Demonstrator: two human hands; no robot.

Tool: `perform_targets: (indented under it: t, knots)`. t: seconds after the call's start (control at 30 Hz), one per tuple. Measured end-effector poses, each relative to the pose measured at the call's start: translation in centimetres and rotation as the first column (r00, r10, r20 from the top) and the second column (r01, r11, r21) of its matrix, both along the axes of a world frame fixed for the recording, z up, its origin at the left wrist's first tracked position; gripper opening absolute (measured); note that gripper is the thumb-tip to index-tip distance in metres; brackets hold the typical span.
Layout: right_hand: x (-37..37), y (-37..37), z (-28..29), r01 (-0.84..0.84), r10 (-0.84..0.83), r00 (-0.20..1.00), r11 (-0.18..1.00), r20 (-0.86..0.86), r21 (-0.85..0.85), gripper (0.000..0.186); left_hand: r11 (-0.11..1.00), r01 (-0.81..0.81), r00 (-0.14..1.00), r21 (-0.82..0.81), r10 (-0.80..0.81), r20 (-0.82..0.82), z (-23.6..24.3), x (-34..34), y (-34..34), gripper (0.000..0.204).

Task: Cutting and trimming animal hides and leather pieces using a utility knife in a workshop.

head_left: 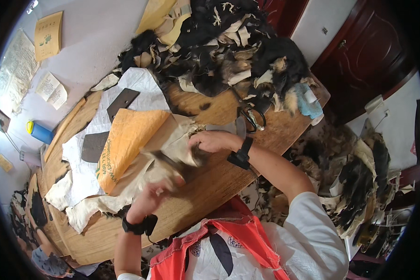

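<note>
My right hand [205, 140] has its fingers closed on a pale hide piece [182, 135] with dark-tipped fur. My left hand [151, 198], smeared by motion, is at the near end of that fur; its fingers are unclear. Beneath lie cream hides [84, 212]. An orange paper sheet [126, 140] with a folded-over look lies left of my hands on white sheeting [74, 149], near dark flat templates [122, 103]. A grey curved blade-like tool [239, 126] and black-handled scissors [249, 119] lie beside and beyond my right hand.
A heap of black and brown fur scraps [224, 51] covers the back of the wooden table [266, 144]. A blue cup [41, 132] stands at left. More fur is piled at right [354, 177], near dark red doors [354, 60]. Another person's arm [44, 242] shows at lower left.
</note>
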State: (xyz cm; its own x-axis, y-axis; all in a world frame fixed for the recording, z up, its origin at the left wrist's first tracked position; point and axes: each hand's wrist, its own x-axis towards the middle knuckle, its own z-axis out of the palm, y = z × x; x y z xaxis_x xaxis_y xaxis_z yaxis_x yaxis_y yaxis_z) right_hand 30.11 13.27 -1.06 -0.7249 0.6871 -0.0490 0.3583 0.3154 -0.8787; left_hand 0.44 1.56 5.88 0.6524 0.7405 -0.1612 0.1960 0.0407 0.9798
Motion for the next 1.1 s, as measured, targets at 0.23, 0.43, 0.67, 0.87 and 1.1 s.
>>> perform_targets:
  t: [0.23, 0.43, 0.67, 0.87, 1.1]
  knots:
    - [-0.1, -1.7, 2.1, -0.098, 0.098, 0.995, 0.995, 0.009, -0.012, 0.026, 0.834, 0.113, 0.772, 0.540, 0.268, -0.576, -2.2, 3.0, -2.1, 0.062]
    - [-0.6, -4.1, 1.8, 0.074, -0.092, 0.992, 0.978, 0.085, 0.196, 0.026, 0.835, 0.145, 0.548, 0.530, 0.378, -0.746, -3.9, 2.9, -2.6, 0.086]
    - [-2.0, -3.9, 1.4, 0.105, -0.241, 0.944, 0.867, 0.224, 0.486, 0.030, 0.822, 0.100, 0.518, 0.561, 0.438, -0.735, -3.6, 3.0, -2.6, 0.086]
    - [-2.3, -3.0, 0.2, 0.064, -0.258, 0.918, 0.845, 0.301, 0.531, 0.030, 0.796, 0.107, 0.517, 0.596, 0.467, -0.717, -4.0, 3.8, -2.6, 0.085]
    - [5.0, -7.7, 4.2, 0.306, -0.315, 0.947, 0.836, -0.060, 0.456, 0.022, 0.841, 0.052, 0.481, 0.538, 0.451, -0.752, -4.0, 3.0, -3.4, 0.087]
